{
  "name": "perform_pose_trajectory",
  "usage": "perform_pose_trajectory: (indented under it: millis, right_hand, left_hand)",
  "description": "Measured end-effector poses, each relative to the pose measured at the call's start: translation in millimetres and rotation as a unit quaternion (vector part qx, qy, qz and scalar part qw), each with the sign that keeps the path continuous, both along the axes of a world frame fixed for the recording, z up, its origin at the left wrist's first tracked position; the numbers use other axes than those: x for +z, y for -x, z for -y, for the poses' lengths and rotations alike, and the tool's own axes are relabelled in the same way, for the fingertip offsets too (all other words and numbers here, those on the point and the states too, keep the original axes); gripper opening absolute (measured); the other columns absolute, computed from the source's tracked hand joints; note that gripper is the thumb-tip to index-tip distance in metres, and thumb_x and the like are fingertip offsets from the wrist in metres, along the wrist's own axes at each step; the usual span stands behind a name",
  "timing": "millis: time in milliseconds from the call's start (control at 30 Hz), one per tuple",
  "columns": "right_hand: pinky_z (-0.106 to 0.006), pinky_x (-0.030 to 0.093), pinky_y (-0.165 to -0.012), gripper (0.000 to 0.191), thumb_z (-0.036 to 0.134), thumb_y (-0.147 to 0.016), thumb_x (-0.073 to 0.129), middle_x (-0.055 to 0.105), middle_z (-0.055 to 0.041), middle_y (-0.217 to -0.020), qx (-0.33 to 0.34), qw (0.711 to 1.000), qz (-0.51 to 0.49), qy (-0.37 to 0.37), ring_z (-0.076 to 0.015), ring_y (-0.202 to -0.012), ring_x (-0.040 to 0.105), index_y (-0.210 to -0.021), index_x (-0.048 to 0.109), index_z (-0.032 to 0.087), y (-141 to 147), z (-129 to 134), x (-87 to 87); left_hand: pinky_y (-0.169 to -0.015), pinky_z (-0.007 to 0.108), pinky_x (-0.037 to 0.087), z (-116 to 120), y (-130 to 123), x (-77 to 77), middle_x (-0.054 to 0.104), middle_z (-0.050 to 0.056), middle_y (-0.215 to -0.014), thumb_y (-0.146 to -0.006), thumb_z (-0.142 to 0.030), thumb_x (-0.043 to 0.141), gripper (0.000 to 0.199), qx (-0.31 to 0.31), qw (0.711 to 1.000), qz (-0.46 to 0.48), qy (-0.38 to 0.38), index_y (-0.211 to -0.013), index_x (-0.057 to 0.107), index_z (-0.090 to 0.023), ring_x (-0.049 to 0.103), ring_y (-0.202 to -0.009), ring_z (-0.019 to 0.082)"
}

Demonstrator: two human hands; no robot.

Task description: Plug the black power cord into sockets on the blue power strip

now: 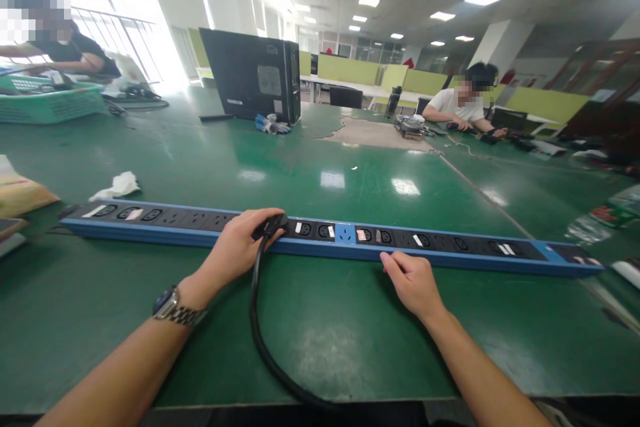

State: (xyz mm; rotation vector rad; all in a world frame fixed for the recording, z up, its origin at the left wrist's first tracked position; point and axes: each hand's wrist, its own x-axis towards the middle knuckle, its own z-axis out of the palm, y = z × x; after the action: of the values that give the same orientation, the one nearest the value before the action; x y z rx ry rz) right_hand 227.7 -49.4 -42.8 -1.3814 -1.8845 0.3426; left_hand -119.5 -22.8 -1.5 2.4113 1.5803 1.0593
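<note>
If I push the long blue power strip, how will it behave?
Probably stiff: the power strip lies nearly straight along its length. It seems unlikely to roll, given its flat sides. The table looks glossy, so a push may well slide it along.

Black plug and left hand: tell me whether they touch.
Touching. The head view shows the left hand gripping the black plug, its fingers around the plug.
</note>
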Motion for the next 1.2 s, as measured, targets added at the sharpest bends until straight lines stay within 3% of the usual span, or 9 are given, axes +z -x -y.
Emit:
perform_pose_trajectory:
  millis: [167, 300, 400, 467, 567, 700, 900, 1100, 1200]
  right_hand:
    - [-0.024, 0.029, -0.056, 0.047, 0.043, -0.096, 0.046, 0.045, 0.0029, -0.050, 0.001, 1.000, -0.003, 0.014, -0.0102, -0.050, 0.047, -0.058, 0.057, 0.016, 0.9, -0.4, 2.8]
    - [-0.024, 0.029, -0.056, 0.047, 0.043, -0.094, 0.047, 0.045, 0.0025, -0.050, 0.004, 1.000, 0.019, 0.019, -0.0105, -0.051, 0.046, -0.056, 0.053, 0.017, 2.0, -3.0, 2.6]
    - [-0.024, 0.029, -0.056, 0.047, 0.043, -0.094, 0.047, 0.046, 0.0021, -0.050, 0.005, 0.999, 0.033, 0.020, -0.0105, -0.050, 0.046, -0.054, 0.052, 0.018, 4.0, -5.4, 2.1]
    - [-0.025, 0.028, -0.056, 0.047, 0.043, -0.093, 0.048, 0.046, 0.0019, -0.049, 0.004, 0.999, 0.033, 0.019, -0.0105, -0.049, 0.046, -0.054, 0.052, 0.018, 4.5, -6.3, 2.0]
    - [-0.025, 0.028, -0.055, 0.047, 0.042, -0.093, 0.048, 0.046, 0.0019, -0.049, 0.003, 1.000, 0.026, 0.017, -0.0104, -0.049, 0.046, -0.054, 0.052, 0.017, 3.3, -6.6, 2.2]
    - [-0.024, 0.029, -0.054, 0.045, 0.039, -0.093, 0.048, 0.047, 0.0020, -0.049, 0.006, 1.000, 0.017, 0.013, -0.0099, -0.049, 0.046, -0.054, 0.053, 0.017, 1.3, -6.8, 2.1]
    - [-0.024, 0.030, -0.054, 0.046, 0.039, -0.093, 0.049, 0.046, 0.0024, -0.048, 0.006, 1.000, 0.016, 0.017, -0.0101, -0.048, 0.045, -0.053, 0.052, 0.018, 4.1, -8.1, 2.7]
    - [-0.024, 0.031, -0.054, 0.045, 0.041, -0.092, 0.050, 0.048, 0.0019, -0.048, -0.001, 1.000, 0.008, 0.019, -0.0106, -0.049, 0.046, -0.053, 0.054, 0.018, 2.1, -5.2, 4.1]
    - [-0.023, 0.034, -0.051, 0.047, 0.047, -0.090, 0.050, 0.048, 0.0015, -0.046, -0.018, 0.996, -0.072, 0.053, -0.0109, -0.046, 0.046, -0.054, 0.055, 0.018, 7.5, -2.4, 8.6]
  left_hand:
    - [-0.097, 0.038, 0.048, -4.0, 1.0, 3.3, 0.070, 0.007, -0.115, -0.091, -0.045, 0.054, 0.035, -0.043, 0.998, -0.035, 0.006, -0.116, 0.064, -0.023, 0.064, -0.106, 0.024]
    - [-0.091, 0.037, 0.051, -2.0, 0.3, -2.2, 0.072, 0.006, -0.107, -0.087, -0.047, 0.060, 0.036, -0.022, 0.999, 0.018, -0.017, -0.113, 0.065, -0.023, 0.066, -0.099, 0.024]
    - [-0.086, 0.034, 0.054, 1.0, -18.4, 2.3, 0.072, 0.005, -0.103, -0.087, -0.046, 0.061, 0.036, 0.034, 0.991, 0.123, -0.042, -0.115, 0.062, -0.023, 0.068, -0.092, 0.021]
    - [-0.086, 0.033, 0.054, 0.9, -41.8, 9.1, 0.072, 0.005, -0.105, -0.088, -0.043, 0.060, 0.035, 0.027, 0.986, 0.155, -0.050, -0.117, 0.060, -0.023, 0.068, -0.093, 0.020]
    - [-0.087, 0.035, 0.053, -4.6, -81.4, 14.6, 0.072, 0.005, -0.106, -0.088, -0.039, 0.060, 0.031, -0.043, 0.993, 0.104, -0.039, -0.114, 0.063, -0.022, 0.067, -0.094, 0.021]
    - [-0.081, 0.035, 0.053, -14.5, -111.0, 6.9, 0.072, 0.005, -0.097, -0.087, -0.036, 0.061, 0.029, -0.048, 0.996, 0.074, 0.005, -0.113, 0.065, -0.022, 0.067, -0.088, 0.021]
    - [-0.091, 0.035, 0.050, -16.2, -111.1, 2.0, 0.072, 0.005, -0.105, -0.088, -0.031, 0.060, 0.027, -0.107, 0.993, 0.049, -0.002, -0.113, 0.065, -0.023, 0.065, -0.099, 0.021]
    - [-0.094, 0.039, 0.049, -15.9, -115.7, 2.1, 0.072, 0.005, -0.109, -0.085, -0.025, 0.061, 0.030, -0.086, 0.996, -0.014, 0.007, -0.115, 0.064, -0.024, 0.064, -0.104, 0.023]
    - [-0.097, 0.040, 0.047, -14.7, -114.7, 1.7, 0.071, 0.005, -0.113, -0.087, -0.028, 0.060, 0.033, -0.085, 0.996, -0.032, 0.009, -0.120, 0.062, -0.024, 0.064, -0.107, 0.023]
